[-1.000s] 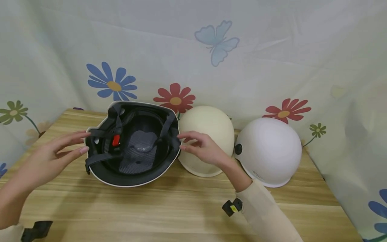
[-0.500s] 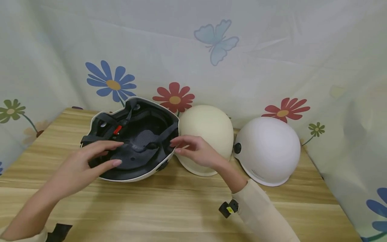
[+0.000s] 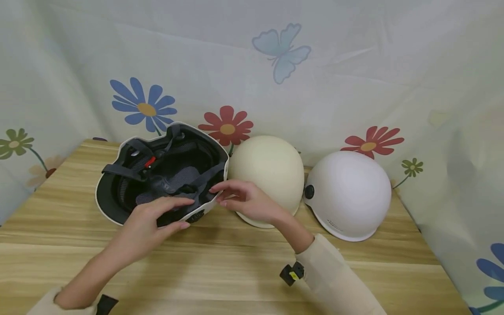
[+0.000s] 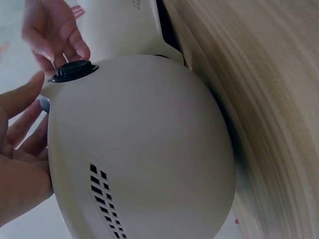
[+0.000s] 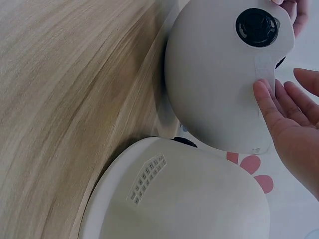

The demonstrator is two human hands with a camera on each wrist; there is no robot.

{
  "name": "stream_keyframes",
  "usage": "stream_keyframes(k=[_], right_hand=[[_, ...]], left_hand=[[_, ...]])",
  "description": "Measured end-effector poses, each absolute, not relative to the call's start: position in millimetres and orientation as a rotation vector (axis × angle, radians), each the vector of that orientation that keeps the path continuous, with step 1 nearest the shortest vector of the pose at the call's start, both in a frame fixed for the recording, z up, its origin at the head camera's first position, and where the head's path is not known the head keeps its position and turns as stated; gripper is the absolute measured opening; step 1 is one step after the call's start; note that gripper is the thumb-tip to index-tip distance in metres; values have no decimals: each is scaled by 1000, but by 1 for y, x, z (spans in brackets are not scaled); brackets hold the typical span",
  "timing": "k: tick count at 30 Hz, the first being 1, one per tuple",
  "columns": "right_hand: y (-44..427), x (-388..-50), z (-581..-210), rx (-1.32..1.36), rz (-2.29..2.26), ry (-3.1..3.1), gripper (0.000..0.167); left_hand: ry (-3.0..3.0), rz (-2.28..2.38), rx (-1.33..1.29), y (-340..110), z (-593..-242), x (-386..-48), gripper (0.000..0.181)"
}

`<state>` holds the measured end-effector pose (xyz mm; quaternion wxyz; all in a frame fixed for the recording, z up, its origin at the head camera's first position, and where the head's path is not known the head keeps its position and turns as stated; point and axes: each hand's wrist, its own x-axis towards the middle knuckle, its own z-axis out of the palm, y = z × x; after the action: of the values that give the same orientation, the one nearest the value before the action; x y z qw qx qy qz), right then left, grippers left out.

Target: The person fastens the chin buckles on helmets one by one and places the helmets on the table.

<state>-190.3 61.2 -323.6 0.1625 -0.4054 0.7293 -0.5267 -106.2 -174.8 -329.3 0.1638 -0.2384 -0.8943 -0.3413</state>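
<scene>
An upturned pale helmet (image 3: 114, 209) with a black lining lies tilted at the left of the table in the head view. Its red chin-strap buckle (image 3: 149, 162) hangs inside. My left hand (image 3: 147, 221) grips the near rim, fingers inside and thumb outside, close to a black side knob (image 3: 195, 216). My right hand (image 3: 248, 201) holds the right rim, its fingertips at the edge. In the right wrist view, one finger lies on the outer shell (image 5: 214, 89). Black straps (image 3: 126, 171) cross the opening. Both hands partly hide the lining.
A cream helmet (image 3: 267, 170) stands dome up right behind my right hand, close against the held one. Farther right is a white helmet (image 3: 350, 192) with a black knob. All rest on a wood-grain table (image 3: 236, 275) before a flowered cloth (image 3: 334, 65).
The upturned helmet has turned on the table, its brim swinging from the front to the left. My left hand has moved from its left edge to the near rim; my right hand shifted slightly left.
</scene>
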Motion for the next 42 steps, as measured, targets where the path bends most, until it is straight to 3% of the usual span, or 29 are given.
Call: stream_keyframes(k=[15, 27, 35, 42], right_hand=[[67, -189, -322, -1167, -1572, 2115, 40], [74, -193, -326, -1046, -1493, 2228, 33], [75, -195, -331, -928, -1417, 2356, 34], [75, -197, -332, -879, -1431, 2356, 39]], left_hand=[[-2346, -940, -721, -182, -334, -115, 42], [-2299, -968, -615, -192, -321, -118, 36], [-2286, -1270, -343, -204, -310, -122, 27], [-2359, -1406, -96, -214, -304, -121, 36]])
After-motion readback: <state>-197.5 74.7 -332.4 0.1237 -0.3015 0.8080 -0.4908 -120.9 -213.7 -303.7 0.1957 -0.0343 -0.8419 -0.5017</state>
